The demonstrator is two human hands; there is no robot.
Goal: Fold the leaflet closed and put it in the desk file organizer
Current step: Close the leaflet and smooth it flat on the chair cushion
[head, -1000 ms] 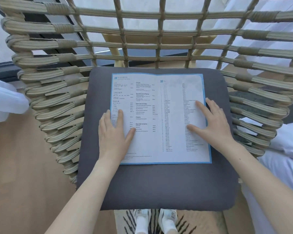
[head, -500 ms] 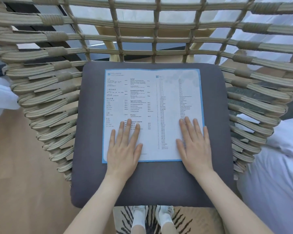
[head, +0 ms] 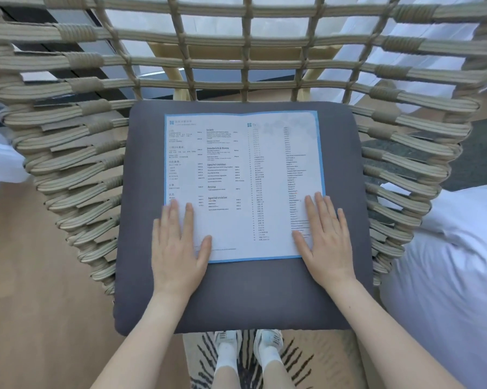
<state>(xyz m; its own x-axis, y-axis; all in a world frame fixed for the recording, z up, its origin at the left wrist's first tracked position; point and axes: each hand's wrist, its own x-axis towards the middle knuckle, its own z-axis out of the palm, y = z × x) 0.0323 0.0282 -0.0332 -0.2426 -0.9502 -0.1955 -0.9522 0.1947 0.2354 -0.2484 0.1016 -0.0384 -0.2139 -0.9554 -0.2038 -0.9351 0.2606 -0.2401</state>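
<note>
Leaflet: one white printed sheet with a thin blue border, lying fully open and flat on the dark grey square seat cushion of a woven beige rope chair. We count one leaflet, one cushion, one chair, two hands.

Left to right: pale wood floor at the left edge, then the chair's left side wall of stacked rope bands. Our left hand lies palm down, fingers spread and flat, across the leaflet's near-left corner, gripping nothing; it covers that corner and part of the left border. Centre fold runs up the sheet between two text panels; headings such as "Sandwich & Pasta" and "Fruits" read on the left panel, the small rows of print are too fine to make out. Our right hand lies the same way, flat and splayed, on the near-right corner, half on paper, half on cushion, holding nothing. Right of the chair, white bedding, cut off by the frame.

Below the cushion: two white trainers on a black-striped rug, partly hidden by the cushion edge. White curtains behind the chair's back grid are blurred.
</note>
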